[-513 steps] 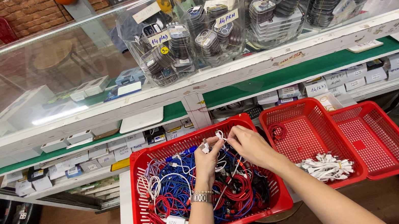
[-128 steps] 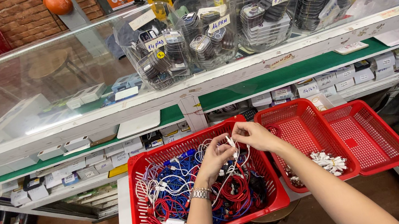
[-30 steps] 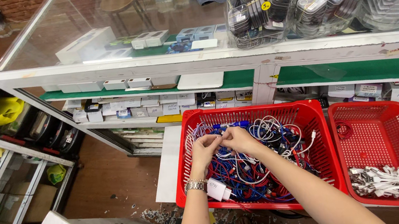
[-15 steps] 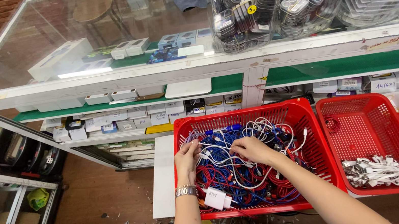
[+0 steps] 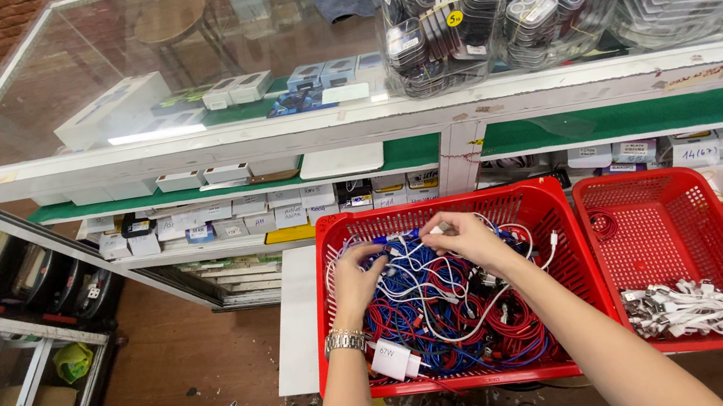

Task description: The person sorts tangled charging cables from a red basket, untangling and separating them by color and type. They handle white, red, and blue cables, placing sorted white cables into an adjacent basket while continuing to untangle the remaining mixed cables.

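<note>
Both hands work inside the large red basket point(image 5: 561, 232), which stands in front of a glass display case point(image 5: 179, 87). The basket holds a dense tangle of cables point(image 5: 450, 312) in red, blue and white.

Left hand point(image 5: 355, 278): fingers curled and narrow, pinching a white cable point(image 5: 405, 253) near the top of the pile. A metal wristwatch point(image 5: 344, 340) sits on this wrist.

Right hand point(image 5: 468, 237): fingers closed narrowly on the same white cable, just beside the left hand. Both hands hold it over the far half of the basket.

A white charger plug point(image 5: 393, 360) lies at the near edge of the pile, close to the left forearm. To the right, a second red basket point(image 5: 658, 192) holds a small bundle of white cables point(image 5: 688, 311), well apart from the tangle.

Probable faults from this state:

- Knot tightening. The white cable runs under several red and blue loops; a straight pull is likely to cinch them.
- Drag-out. Neighbouring cables may lift with the held one and spill over the basket rim.
- Connector strain. A plug end caught in the mesh wall or in the pile could bend if tension is applied.
- Basket shift. A hard upward pull could tip the basket toward the person.
</note>
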